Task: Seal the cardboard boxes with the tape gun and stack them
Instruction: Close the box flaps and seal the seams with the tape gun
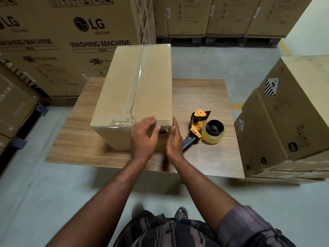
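A plain cardboard box (135,86) stands on a low wooden table (204,97), with clear tape running along its top seam and down the near face. My left hand (144,138) lies with straight fingers on the box's near top edge. My right hand (175,141) touches the box's near right corner, fingers straight. The orange and black tape gun (203,129) lies on the table just right of my right hand, with a roll of clear tape on it; nobody holds it.
Two stacked cardboard boxes (288,122) sit at the table's right. Large washing machine cartons (71,41) rise behind the table on the left, and more cartons on pallets (222,16) line the back. Grey floor (35,193) surrounds the table.
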Motion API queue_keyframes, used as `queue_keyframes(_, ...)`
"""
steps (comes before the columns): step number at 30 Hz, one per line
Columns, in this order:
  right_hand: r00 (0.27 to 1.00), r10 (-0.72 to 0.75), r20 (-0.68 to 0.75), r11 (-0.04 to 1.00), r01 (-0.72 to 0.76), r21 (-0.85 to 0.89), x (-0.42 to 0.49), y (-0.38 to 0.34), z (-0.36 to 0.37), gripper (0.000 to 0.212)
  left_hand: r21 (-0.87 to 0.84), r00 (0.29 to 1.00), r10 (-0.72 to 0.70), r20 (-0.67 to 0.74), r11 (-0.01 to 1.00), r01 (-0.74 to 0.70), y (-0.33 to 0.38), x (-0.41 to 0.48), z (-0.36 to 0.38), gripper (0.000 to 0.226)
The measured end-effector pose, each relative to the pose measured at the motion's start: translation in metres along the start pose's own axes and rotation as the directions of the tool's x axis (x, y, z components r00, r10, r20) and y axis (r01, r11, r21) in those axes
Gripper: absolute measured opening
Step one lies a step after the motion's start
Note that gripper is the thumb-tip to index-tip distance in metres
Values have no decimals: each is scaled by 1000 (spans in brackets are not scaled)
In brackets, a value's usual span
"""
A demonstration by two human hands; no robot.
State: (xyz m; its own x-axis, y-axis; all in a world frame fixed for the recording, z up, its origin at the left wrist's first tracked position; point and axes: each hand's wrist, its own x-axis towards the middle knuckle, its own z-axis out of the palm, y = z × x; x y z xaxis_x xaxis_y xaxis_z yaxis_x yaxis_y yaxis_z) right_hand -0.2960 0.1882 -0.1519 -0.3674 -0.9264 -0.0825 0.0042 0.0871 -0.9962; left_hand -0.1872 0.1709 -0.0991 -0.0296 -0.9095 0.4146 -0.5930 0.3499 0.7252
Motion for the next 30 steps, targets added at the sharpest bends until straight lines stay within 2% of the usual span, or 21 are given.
queue_keyframes(6, 994, -107, 35, 969, 112, -220, -5, 0, -7, 58, -5, 1000, -14, 26, 1000, 14, 1, 0, -3, 27)
queue_keyframes(11, 977, -122, 174, 914, 179, -363, -1, -3, -22, 64, -8, 1000, -14, 26, 1000, 15, 3, 0, -2, 28)
queue_keyframes(14, 958, -139, 249, 909, 224, -352, 1, -9, -41, 63, 4, 1000, -6, 16, 1000, 6, 2, -1, -2, 27)
queue_keyframes(18, 947, -321, 27, 921, 319, -223, 0, -37, -56, 50, 40, 1000, 5, -3, 999, -4, 3, -2, 1, 23)
queue_keyframes(19, 932, -362, 29, 903, 359, -237, 4, -46, -53, 46, 61, 1000, 4, -6, 998, -3, 2, -2, 2, 22)
queue_keyframes(21, 881, -434, 187, 819, 473, -324, 16, -58, -47, 42, 97, 1000, 7, -14, 995, -5, 1, -2, 4, 22)
queue_keyframes(24, 753, -469, 462, 605, 654, -454, 29, -44, -49, 43, 160, 1000, 25, -7, 987, -24, -1, -1, 4, 21)
queue_keyframes(27, 685, -501, 530, 481, 729, -488, 34, -35, -58, 52, 240, 997, 64, 44, 968, -72, -2, 0, -1, 25)
queue_keyframes(30, 681, -473, 559, 448, 732, -513, 29, -41, -60, 71, 267, 989, 81, 121, 957, -111, -5, 1, -9, 37)
